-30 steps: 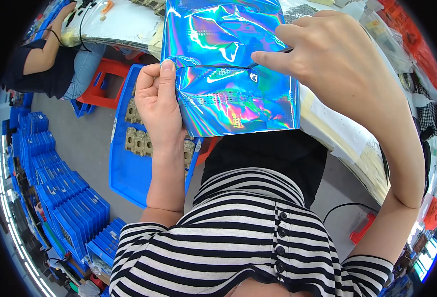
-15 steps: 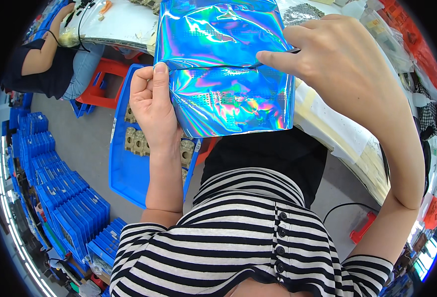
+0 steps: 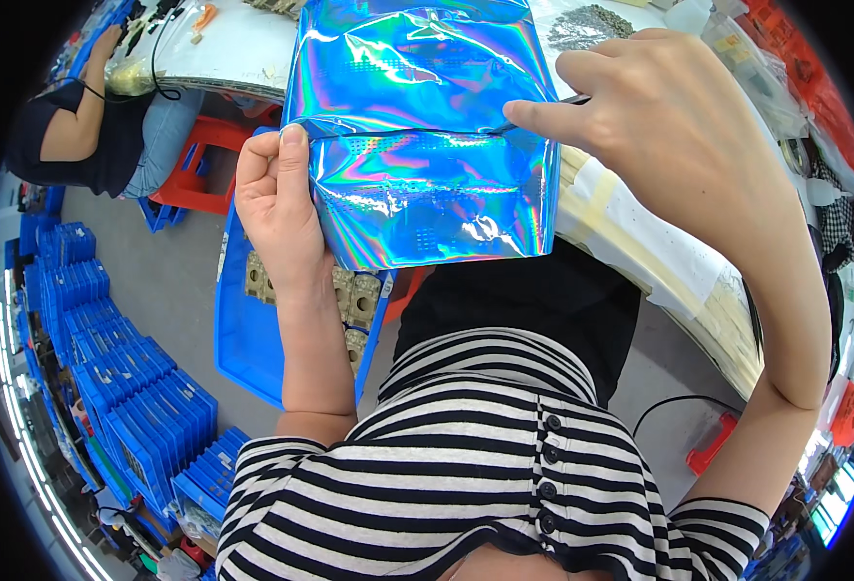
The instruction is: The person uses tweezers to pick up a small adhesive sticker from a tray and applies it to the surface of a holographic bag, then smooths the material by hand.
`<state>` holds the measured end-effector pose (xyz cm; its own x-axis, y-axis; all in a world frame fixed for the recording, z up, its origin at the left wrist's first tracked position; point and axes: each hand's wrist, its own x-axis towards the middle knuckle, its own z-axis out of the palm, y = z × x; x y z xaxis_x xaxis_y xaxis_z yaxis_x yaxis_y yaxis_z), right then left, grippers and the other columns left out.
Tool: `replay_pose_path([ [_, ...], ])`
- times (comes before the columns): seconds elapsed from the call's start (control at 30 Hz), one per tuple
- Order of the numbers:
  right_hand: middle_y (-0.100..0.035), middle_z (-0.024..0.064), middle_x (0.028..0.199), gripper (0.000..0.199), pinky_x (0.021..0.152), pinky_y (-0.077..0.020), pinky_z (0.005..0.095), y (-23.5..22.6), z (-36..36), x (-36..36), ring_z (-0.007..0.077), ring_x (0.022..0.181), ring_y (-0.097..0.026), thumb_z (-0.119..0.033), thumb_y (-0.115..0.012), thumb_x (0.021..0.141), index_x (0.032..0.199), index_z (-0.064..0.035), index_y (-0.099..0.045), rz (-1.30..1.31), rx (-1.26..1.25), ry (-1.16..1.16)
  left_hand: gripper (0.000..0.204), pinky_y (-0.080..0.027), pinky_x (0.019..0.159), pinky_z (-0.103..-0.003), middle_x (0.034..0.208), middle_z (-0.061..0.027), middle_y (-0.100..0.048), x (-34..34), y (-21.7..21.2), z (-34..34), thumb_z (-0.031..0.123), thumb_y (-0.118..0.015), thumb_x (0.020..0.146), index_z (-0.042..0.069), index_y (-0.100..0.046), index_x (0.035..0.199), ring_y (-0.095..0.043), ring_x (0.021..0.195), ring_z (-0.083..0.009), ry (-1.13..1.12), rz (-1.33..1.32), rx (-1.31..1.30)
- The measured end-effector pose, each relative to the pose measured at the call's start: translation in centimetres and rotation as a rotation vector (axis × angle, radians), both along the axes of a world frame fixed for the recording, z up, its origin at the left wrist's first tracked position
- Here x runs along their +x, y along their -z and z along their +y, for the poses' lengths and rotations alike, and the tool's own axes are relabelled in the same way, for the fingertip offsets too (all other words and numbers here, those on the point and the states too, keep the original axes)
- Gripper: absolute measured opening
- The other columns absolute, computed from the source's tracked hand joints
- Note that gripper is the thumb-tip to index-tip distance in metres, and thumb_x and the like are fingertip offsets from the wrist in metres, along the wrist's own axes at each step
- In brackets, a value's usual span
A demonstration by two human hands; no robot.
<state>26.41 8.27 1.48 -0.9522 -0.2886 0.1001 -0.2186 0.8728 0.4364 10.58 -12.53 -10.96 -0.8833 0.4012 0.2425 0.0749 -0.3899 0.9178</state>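
Note:
I hold a shiny iridescent blue foil pouch [image 3: 427, 136] up in front of me, folded across its middle. My left hand [image 3: 277, 213] grips its left edge at the fold, thumb on the front. My right hand [image 3: 659, 126] pinches the right edge at the fold line with thumb and forefinger. The pouch's upper half leans back toward the white worktable [image 3: 224, 48].
A blue tray [image 3: 243, 339] with several small tan parts sits below my left arm. Stacks of blue bins [image 3: 107, 387] line the floor at left. Another person [image 3: 98, 126] sits at the far left by a red stool [image 3: 195, 165]. Clutter covers the table's right end.
The pouch has shifted left and slightly up between my hands. My right fingers have slid along the fold toward the pouch's right edge.

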Motion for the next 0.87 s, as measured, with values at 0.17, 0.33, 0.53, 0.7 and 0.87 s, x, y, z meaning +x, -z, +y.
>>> replay_pose_path([
  [0.17,-0.058,0.0033,0.072,0.038,0.062,-0.0485,0.0327,-0.3,-0.2,0.2,0.0182,0.068,-0.061,-0.004,-0.066,0.073,0.106,-0.0215,-0.072,-0.024,0.025,0.011,0.013,-0.049,0.060,-0.019,0.082,-0.0019,-0.065,-0.4,0.1,-0.3,0.014,-0.056,0.098,0.004,-0.059,0.090,-0.059,0.068,-0.0040,-0.005,-0.006,-0.003],
  [0.33,-0.059,0.0031,0.073,0.040,0.062,-0.0484,0.0322,-0.1,0.0,0.2,0.0180,0.068,-0.061,-0.003,-0.065,0.073,0.108,-0.0218,-0.072,-0.004,0.009,0.004,0.009,-0.047,0.062,-0.019,0.083,-0.0024,-0.065,-0.8,-0.3,-0.5,0.010,-0.058,0.097,0.004,-0.058,0.090,-0.058,0.070,-0.0030,-0.027,-0.034,-0.007],
  [0.53,-0.060,0.0029,0.073,0.039,0.062,-0.0484,0.0320,0.0,-0.1,0.3,0.0178,0.068,-0.061,-0.002,-0.065,0.074,0.108,-0.0217,-0.072,0.003,0.007,0.015,0.012,-0.049,0.061,-0.019,0.081,-0.0026,-0.066,-2.2,-0.3,-1.5,0.012,-0.057,0.098,0.004,-0.058,0.089,-0.059,0.070,-0.0031,0.000,-0.035,-0.040],
  [0.7,-0.059,0.0025,0.073,0.039,0.062,-0.0481,0.0319,0.1,-0.1,0.3,0.0180,0.068,-0.061,-0.002,-0.064,0.074,0.108,-0.0222,-0.072,0.004,0.020,0.015,0.013,-0.051,0.060,-0.020,0.082,-0.0026,-0.066,-2.3,-0.4,-1.5,0.015,-0.057,0.098,0.005,-0.059,0.090,-0.061,0.068,-0.0042,-0.004,-0.022,-0.045],
  [0.87,-0.060,0.0024,0.073,0.043,0.063,-0.0488,0.0321,0.0,0.0,0.3,0.0179,0.070,-0.062,-0.002,-0.064,0.075,0.111,-0.0233,-0.071,-0.022,0.002,0.008,0.013,-0.051,0.061,-0.018,0.085,-0.0028,-0.067,-3.0,0.0,-2.1,0.016,-0.057,0.098,0.005,-0.059,0.093,-0.062,0.071,-0.0045,0.023,0.020,-0.059],
])
